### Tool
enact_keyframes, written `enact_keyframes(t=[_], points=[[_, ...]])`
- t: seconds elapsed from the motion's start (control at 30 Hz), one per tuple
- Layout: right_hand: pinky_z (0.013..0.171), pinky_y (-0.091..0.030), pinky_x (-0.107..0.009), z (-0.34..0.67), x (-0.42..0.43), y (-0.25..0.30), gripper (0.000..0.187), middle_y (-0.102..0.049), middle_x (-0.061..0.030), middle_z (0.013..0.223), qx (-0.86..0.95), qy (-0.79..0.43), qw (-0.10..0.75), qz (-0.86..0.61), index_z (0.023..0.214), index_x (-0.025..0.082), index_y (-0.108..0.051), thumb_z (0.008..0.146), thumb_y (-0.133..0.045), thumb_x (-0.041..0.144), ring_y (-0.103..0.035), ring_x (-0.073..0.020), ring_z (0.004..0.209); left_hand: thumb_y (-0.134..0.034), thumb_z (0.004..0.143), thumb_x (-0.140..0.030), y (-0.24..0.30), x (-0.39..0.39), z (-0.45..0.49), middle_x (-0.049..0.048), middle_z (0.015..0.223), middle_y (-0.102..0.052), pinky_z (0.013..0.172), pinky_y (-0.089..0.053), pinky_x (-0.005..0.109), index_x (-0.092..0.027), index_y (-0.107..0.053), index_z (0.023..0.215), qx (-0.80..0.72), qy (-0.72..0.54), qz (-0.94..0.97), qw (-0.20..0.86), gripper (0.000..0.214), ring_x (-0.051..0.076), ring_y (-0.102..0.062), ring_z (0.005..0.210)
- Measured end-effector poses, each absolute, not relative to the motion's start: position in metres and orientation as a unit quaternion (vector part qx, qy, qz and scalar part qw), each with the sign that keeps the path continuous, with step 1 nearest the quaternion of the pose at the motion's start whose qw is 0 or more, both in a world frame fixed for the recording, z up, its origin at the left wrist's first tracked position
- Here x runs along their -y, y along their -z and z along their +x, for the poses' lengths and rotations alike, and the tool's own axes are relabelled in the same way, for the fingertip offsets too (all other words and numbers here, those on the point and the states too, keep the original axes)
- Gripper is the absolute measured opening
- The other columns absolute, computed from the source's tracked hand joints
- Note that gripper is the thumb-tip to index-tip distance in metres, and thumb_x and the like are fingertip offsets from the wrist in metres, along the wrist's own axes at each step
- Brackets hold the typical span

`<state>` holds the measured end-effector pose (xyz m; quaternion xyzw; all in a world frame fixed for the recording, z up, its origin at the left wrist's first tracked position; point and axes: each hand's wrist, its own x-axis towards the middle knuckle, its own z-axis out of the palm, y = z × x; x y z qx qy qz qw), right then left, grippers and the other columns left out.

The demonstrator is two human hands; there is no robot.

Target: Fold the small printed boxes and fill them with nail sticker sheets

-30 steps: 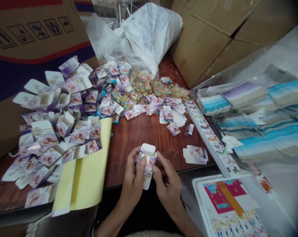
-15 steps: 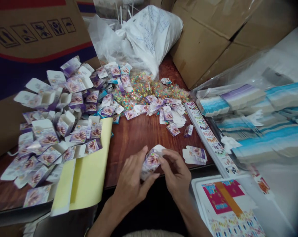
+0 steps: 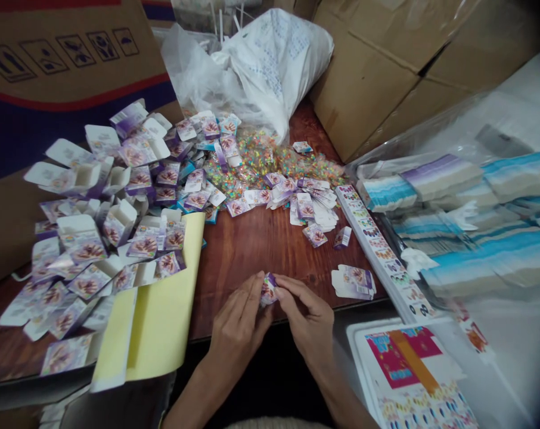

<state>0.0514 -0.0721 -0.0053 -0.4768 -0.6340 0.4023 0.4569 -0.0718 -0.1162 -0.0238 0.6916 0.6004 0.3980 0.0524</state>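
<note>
A small purple-and-white printed carton (image 3: 269,289) is held between my two hands near the table's front edge. My left hand (image 3: 238,319) closes on its left side, fingers together along it. On the other side, my right hand (image 3: 306,314) pinches it with thumb and fingertips by its right edge. Much of the carton is hidden behind the fingers. One flattened carton (image 3: 353,281) lies to the right of my right hand. Farther back are a small pile of flat cartons (image 3: 317,210) and a little upright carton (image 3: 343,238).
Many open cartons (image 3: 89,247) heap up on the left, partly on a yellow sheet (image 3: 163,319). Bags of colourful beads (image 3: 261,158) lie behind, below a white sack (image 3: 274,65). To the right are a long sticker strip (image 3: 377,244) and bundled blue-striped packs (image 3: 484,256). Large cardboard boxes (image 3: 377,71) stand around.
The white end flap that stood up on the carton no longer shows. Both hands have drawn closer together around it, and less of the carton is visible.
</note>
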Motion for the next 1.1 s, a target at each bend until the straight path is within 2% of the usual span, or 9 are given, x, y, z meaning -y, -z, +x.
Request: enact_keyframes(t=[0.17, 0.33, 0.4, 0.47, 0.57, 0.7, 0.8, 0.93, 1.1], points=[[0.078, -0.054, -0.028, 0.052, 0.07, 0.01, 0.02, -0.072, -0.0022, 0.089, 0.658, -0.36, 0.462, -0.473, 0.092, 0.022, -0.07, 0.078, -0.058, 0.015, -0.067, -0.0158, 0.081, -0.058, 0.078, -0.011, 0.025, 0.117, -0.07, 0.0108, 0.117, -0.06, 0.09, -0.046, 0.03, -0.012, -0.037, 0.133, -0.599, -0.374, 0.708, -0.009, 0.059, 0.02, -0.06, 0.103], [0.061, -0.055, -0.025, 0.055, 0.061, 0.003, 0.012, -0.071, 0.0006, 0.069, 0.565, -0.441, 0.428, -0.552, 0.075, 0.021, -0.072, 0.076, -0.061, 0.025, -0.067, -0.0153, 0.064, -0.057, 0.078, -0.009, 0.023, 0.115, -0.067, 0.0114, 0.113, -0.062, 0.088, -0.048, 0.029, -0.008, -0.04, 0.128, -0.595, -0.355, 0.719, -0.053, 0.053, 0.019, -0.06, 0.101], [0.062, -0.056, -0.026, 0.054, 0.06, 0.0, 0.012, -0.072, 0.0004, 0.07, 0.558, -0.458, 0.422, -0.548, 0.075, 0.021, -0.073, 0.076, -0.062, 0.025, -0.067, -0.0161, 0.065, -0.056, 0.079, -0.009, 0.023, 0.114, -0.067, 0.0116, 0.113, -0.062, 0.088, -0.048, 0.029, -0.007, -0.041, 0.127, -0.595, -0.354, 0.72, -0.05, 0.051, 0.018, -0.06, 0.102], [0.07, -0.057, -0.029, 0.052, 0.064, 0.001, 0.014, -0.072, -0.0008, 0.078, 0.578, -0.45, 0.429, -0.528, 0.08, 0.022, -0.073, 0.078, -0.059, 0.022, -0.068, -0.0169, 0.073, -0.056, 0.079, -0.01, 0.023, 0.114, -0.068, 0.012, 0.114, -0.061, 0.087, -0.049, 0.03, -0.007, -0.04, 0.128, -0.597, -0.352, 0.719, -0.048, 0.052, 0.019, -0.059, 0.102], [0.082, -0.054, -0.032, 0.047, 0.076, 0.009, 0.024, -0.07, -0.0034, 0.097, 0.642, -0.392, 0.443, -0.487, 0.099, 0.023, -0.069, 0.081, -0.054, 0.015, -0.066, -0.0179, 0.09, -0.055, 0.081, -0.011, 0.025, 0.115, -0.073, 0.0134, 0.116, -0.06, 0.086, -0.049, 0.031, -0.007, -0.038, 0.13, -0.596, -0.347, 0.722, -0.048, 0.052, 0.019, -0.059, 0.103], [0.089, -0.052, -0.033, 0.045, 0.087, 0.023, 0.044, -0.063, -0.0064, 0.114, 0.73, -0.275, 0.469, -0.414, 0.119, 0.022, -0.056, 0.08, -0.052, 0.003, -0.06, -0.0184, 0.103, -0.05, 0.084, -0.013, 0.027, 0.118, -0.077, 0.0153, 0.115, -0.06, 0.086, -0.049, 0.031, -0.005, -0.035, 0.131, -0.592, -0.337, 0.73, -0.049, 0.05, 0.02, -0.057, 0.106], [0.087, -0.053, -0.031, 0.047, 0.08, 0.025, 0.045, -0.063, -0.0069, 0.114, 0.767, -0.25, 0.459, -0.373, 0.12, 0.021, -0.056, 0.079, -0.051, 0.001, -0.061, -0.0181, 0.103, -0.047, 0.085, -0.013, 0.025, 0.116, -0.076, 0.0148, 0.115, -0.06, 0.086, -0.048, 0.029, -0.006, -0.035, 0.131, -0.599, -0.328, 0.729, -0.048, 0.049, 0.019, -0.057, 0.105], [0.083, -0.054, -0.028, 0.057, 0.064, 0.018, 0.034, -0.065, -0.0058, 0.109, 0.785, -0.264, 0.432, -0.358, 0.114, 0.021, -0.059, 0.083, -0.051, 0.01, -0.063, -0.0175, 0.098, -0.05, 0.081, -0.013, 0.013, 0.104, -0.089, 0.0104, 0.114, -0.06, 0.087, -0.047, 0.032, -0.015, -0.043, 0.125, -0.607, -0.327, 0.724, -0.036, 0.044, 0.021, -0.055, 0.106], [0.084, -0.051, -0.029, 0.098, 0.048, 0.022, 0.026, -0.066, -0.005, 0.108, 0.813, -0.127, 0.403, -0.402, 0.107, 0.021, -0.061, 0.083, -0.052, 0.019, -0.064, -0.0186, 0.095, -0.062, 0.074, -0.019, -0.017, 0.087, -0.157, 0.0082, 0.105, -0.06, 0.087, -0.045, 0.04, -0.019, -0.048, 0.11, -0.69, -0.479, 0.537, -0.078, 0.039, 0.021, -0.056, 0.098]])
